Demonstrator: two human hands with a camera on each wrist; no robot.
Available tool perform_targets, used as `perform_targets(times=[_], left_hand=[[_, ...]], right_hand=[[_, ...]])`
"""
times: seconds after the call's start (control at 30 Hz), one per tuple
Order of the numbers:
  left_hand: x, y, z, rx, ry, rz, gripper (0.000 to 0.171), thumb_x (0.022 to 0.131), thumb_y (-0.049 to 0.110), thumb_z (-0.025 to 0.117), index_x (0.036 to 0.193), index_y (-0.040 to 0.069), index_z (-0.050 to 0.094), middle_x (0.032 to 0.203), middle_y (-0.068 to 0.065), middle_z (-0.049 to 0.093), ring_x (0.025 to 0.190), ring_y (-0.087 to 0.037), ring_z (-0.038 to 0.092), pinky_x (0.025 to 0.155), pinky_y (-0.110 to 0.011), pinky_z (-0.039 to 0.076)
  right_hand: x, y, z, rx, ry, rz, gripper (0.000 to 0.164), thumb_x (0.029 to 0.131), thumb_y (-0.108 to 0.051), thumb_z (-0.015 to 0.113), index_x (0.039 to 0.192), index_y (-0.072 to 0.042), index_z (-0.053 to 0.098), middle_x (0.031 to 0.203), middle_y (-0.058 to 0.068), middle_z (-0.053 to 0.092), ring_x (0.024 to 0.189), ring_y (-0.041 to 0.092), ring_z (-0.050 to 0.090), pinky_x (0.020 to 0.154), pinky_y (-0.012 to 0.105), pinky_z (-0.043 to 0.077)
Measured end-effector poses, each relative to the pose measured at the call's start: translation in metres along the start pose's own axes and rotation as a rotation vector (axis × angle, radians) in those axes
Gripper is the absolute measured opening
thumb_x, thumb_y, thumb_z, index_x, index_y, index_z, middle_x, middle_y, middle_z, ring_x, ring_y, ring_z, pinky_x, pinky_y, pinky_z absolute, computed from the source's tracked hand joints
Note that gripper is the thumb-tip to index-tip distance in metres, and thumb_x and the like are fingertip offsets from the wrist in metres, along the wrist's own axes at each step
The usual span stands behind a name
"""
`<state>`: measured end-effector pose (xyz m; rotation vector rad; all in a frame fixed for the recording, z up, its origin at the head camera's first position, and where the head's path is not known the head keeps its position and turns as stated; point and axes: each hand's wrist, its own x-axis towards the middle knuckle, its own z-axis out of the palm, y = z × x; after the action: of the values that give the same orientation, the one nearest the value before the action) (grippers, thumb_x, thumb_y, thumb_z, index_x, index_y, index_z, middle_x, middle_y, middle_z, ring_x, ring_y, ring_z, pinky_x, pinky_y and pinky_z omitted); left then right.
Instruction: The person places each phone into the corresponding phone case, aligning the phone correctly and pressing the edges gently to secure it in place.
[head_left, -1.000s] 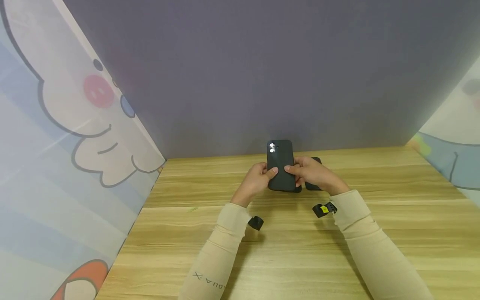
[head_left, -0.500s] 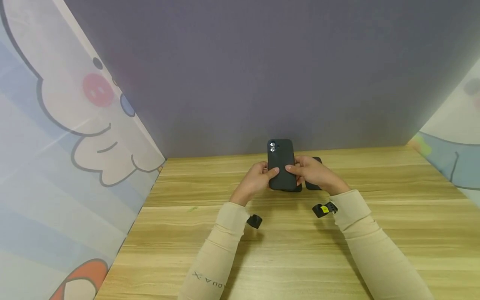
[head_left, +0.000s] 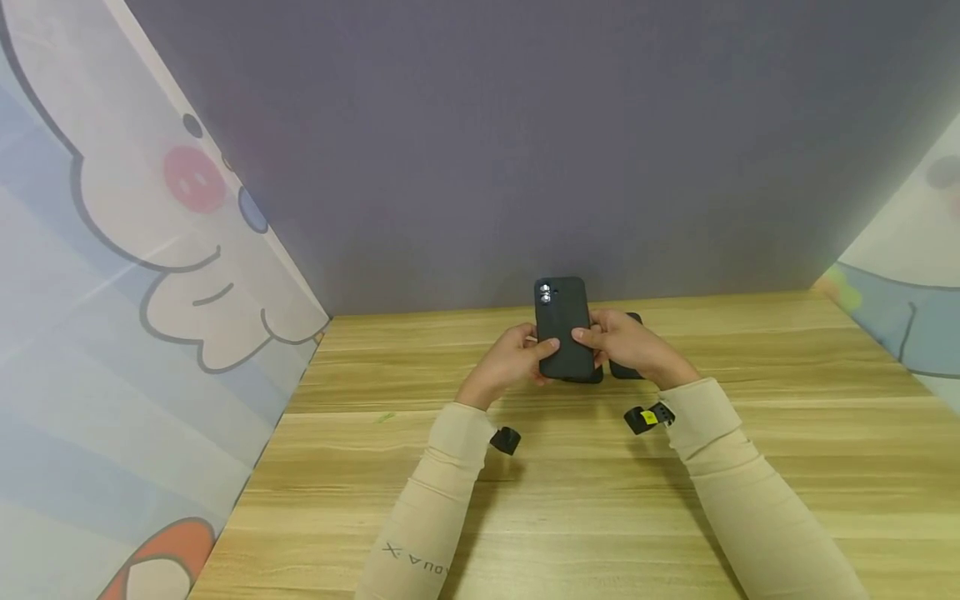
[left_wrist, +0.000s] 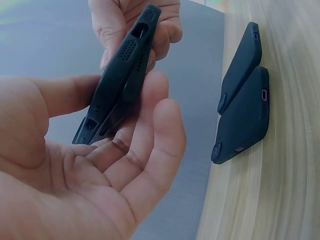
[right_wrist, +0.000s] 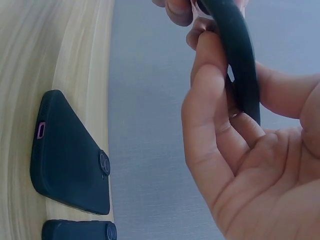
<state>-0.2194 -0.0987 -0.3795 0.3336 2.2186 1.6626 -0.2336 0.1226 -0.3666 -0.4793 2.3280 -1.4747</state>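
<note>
Both hands hold a black phone case (head_left: 562, 329) upright above the table, its camera side facing up toward the head view. My left hand (head_left: 510, 362) grips its lower left edge, thumb on the back and fingers behind. On the opposite edge my right hand (head_left: 626, 342) pinches it the same way. In the left wrist view, the case's bottom edge (left_wrist: 125, 52) shows cut-outs and a gap between two dark layers. I cannot tell whether a phone is inside. Below lie two black cased phones, one (right_wrist: 70, 155) partly behind the held case and another (head_left: 625, 370) under the right hand.
The wooden table (head_left: 570, 517) ends at a grey upright panel (head_left: 525, 150) just behind the hands. Cartoon-printed sheets (head_left: 150, 250) stand at both sides. A black wrist camera (head_left: 506, 440) hangs at the left cuff, and another (head_left: 639, 419) at the right.
The held phone case has risen very slightly, and the left forearm has shifted a little to the left. Both hands keep their grip; the phones on the table have not moved.
</note>
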Motion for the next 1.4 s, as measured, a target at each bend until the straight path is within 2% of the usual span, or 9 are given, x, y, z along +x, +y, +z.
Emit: perform_targets(times=[0.23, 0.4, 0.5, 0.63, 0.77, 1.0, 1.1, 1.2, 1.4], left_hand=[[-0.0010, 0.0015, -0.0006, -0.002, -0.030, -0.023, 0.034, 0.105, 0.029, 0.060, 0.126, 0.002, 0.057, 0.094, -0.014, 0.072, 0.075, -0.028, 0.073, 0.086, -0.055, 0.059], [-0.0031, 0.0017, -0.0016, -0.004, -0.068, -0.028, 0.027, 0.106, 0.026, 0.060, 0.117, 0.002, 0.062, 0.104, -0.030, 0.071, 0.070, -0.024, 0.071, 0.089, -0.058, 0.058], [-0.0048, 0.0010, -0.0027, 0.014, -0.092, -0.049, 0.027, 0.105, 0.029, 0.061, 0.111, 0.003, 0.066, 0.107, -0.031, 0.070, 0.077, -0.033, 0.072, 0.091, -0.058, 0.057], [-0.0069, 0.0009, -0.0042, 0.064, -0.115, -0.071, 0.033, 0.104, 0.035, 0.062, 0.106, 0.002, 0.069, 0.104, -0.025, 0.073, 0.094, -0.047, 0.070, 0.093, -0.060, 0.056], [-0.0073, 0.0012, -0.0047, 0.100, -0.134, -0.071, 0.042, 0.103, 0.038, 0.062, 0.106, -0.003, 0.069, 0.102, -0.024, 0.074, 0.098, -0.050, 0.069, 0.090, -0.059, 0.056], [-0.0055, 0.0005, -0.0043, 0.071, -0.133, -0.061, 0.034, 0.103, 0.032, 0.064, 0.099, -0.001, 0.069, 0.085, -0.012, 0.074, 0.075, -0.032, 0.071, 0.090, -0.056, 0.058], [-0.0054, 0.0003, -0.0041, 0.043, -0.134, -0.059, 0.028, 0.103, 0.029, 0.064, 0.094, 0.002, 0.068, 0.082, -0.010, 0.074, 0.078, -0.036, 0.072, 0.093, -0.057, 0.057], [-0.0053, 0.0006, -0.0038, 0.026, -0.136, -0.056, 0.027, 0.103, 0.026, 0.064, 0.095, 0.000, 0.068, 0.082, -0.010, 0.074, 0.081, -0.038, 0.073, 0.094, -0.059, 0.056], [-0.0043, 0.0000, -0.0027, 0.012, -0.137, -0.051, 0.036, 0.104, 0.024, 0.062, 0.110, -0.012, 0.065, 0.091, -0.022, 0.075, 0.068, -0.020, 0.072, 0.094, -0.060, 0.055]], right_hand=[[-0.0019, -0.0010, -0.0017, -0.009, 0.014, 0.002, 0.042, 0.110, -0.019, 0.047, 0.141, 0.010, 0.047, 0.107, 0.017, 0.073, 0.084, 0.016, 0.071, 0.079, 0.039, 0.060], [-0.0014, 0.0003, -0.0032, -0.014, 0.027, 0.003, 0.041, 0.110, -0.020, 0.047, 0.138, 0.010, 0.050, 0.106, 0.017, 0.074, 0.085, 0.017, 0.071, 0.081, 0.042, 0.059], [-0.0012, 0.0013, -0.0038, -0.015, 0.030, 0.010, 0.041, 0.110, -0.021, 0.048, 0.138, 0.009, 0.049, 0.106, 0.017, 0.074, 0.087, 0.018, 0.070, 0.082, 0.043, 0.059], [-0.0012, 0.0020, -0.0044, -0.013, 0.039, 0.022, 0.042, 0.110, -0.021, 0.048, 0.139, 0.009, 0.049, 0.107, 0.017, 0.073, 0.087, 0.018, 0.070, 0.083, 0.043, 0.059], [-0.0014, 0.0021, -0.0051, -0.008, 0.047, 0.017, 0.041, 0.111, -0.020, 0.047, 0.138, 0.010, 0.049, 0.106, 0.016, 0.074, 0.085, 0.017, 0.070, 0.080, 0.041, 0.059], [-0.0018, 0.0024, -0.0057, -0.008, 0.049, -0.001, 0.040, 0.110, -0.018, 0.047, 0.138, 0.011, 0.049, 0.103, 0.016, 0.074, 0.083, 0.017, 0.071, 0.079, 0.041, 0.060], [-0.0013, 0.0027, -0.0055, -0.010, 0.049, -0.002, 0.040, 0.110, -0.018, 0.047, 0.138, 0.011, 0.049, 0.104, 0.017, 0.074, 0.084, 0.017, 0.072, 0.080, 0.043, 0.060], [-0.0009, 0.0029, -0.0053, -0.014, 0.053, 0.003, 0.040, 0.110, -0.019, 0.048, 0.138, 0.010, 0.049, 0.106, 0.019, 0.074, 0.085, 0.018, 0.072, 0.081, 0.044, 0.060], [0.0000, 0.0025, -0.0051, -0.019, 0.057, 0.018, 0.041, 0.110, -0.021, 0.048, 0.139, 0.008, 0.048, 0.110, 0.020, 0.073, 0.087, 0.019, 0.072, 0.082, 0.044, 0.059]])
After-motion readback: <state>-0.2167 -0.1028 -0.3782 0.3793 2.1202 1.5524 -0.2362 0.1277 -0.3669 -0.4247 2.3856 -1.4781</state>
